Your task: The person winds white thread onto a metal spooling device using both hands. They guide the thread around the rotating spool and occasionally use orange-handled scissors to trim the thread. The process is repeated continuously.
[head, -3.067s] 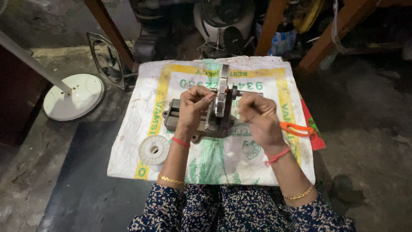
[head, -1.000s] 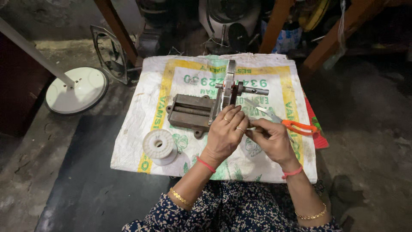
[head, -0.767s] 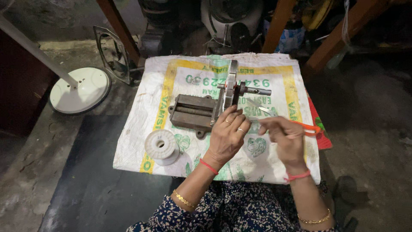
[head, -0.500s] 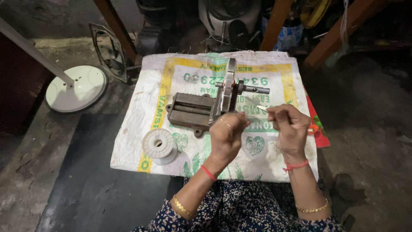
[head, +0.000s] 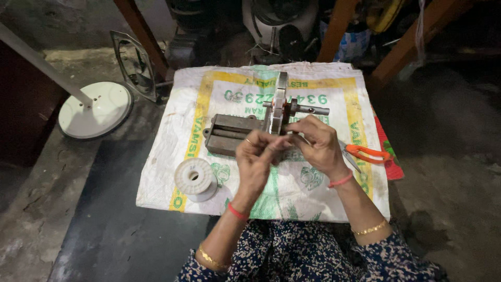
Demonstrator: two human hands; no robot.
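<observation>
An upright grey metal disc (head: 280, 102) stands on a shaft in a dark metal frame (head: 229, 133) that lies on a white woven sack (head: 318, 196). My left hand (head: 255, 164) reaches up from below, its fingertips pinched at the disc's lower rim. My right hand (head: 319, 146) comes in from the right, with thumb and forefinger closed on the same spot. The two hands touch there. Whatever thin thing lies between the fingers is too small to make out. A white spool (head: 194, 178) sits on the sack left of my left hand.
Orange-handled scissors (head: 368, 154) lie on the sack right of my right hand. A round white stand base (head: 96, 108) with a slanting pole rests on the floor at the left. Beyond the sack are a fan guard (head: 134, 65), machine parts and wooden legs.
My right hand, which had drawn out to the right away from the disc, has come back to it. My left hand has shifted up so both hands meet at the disc's lower rim.
</observation>
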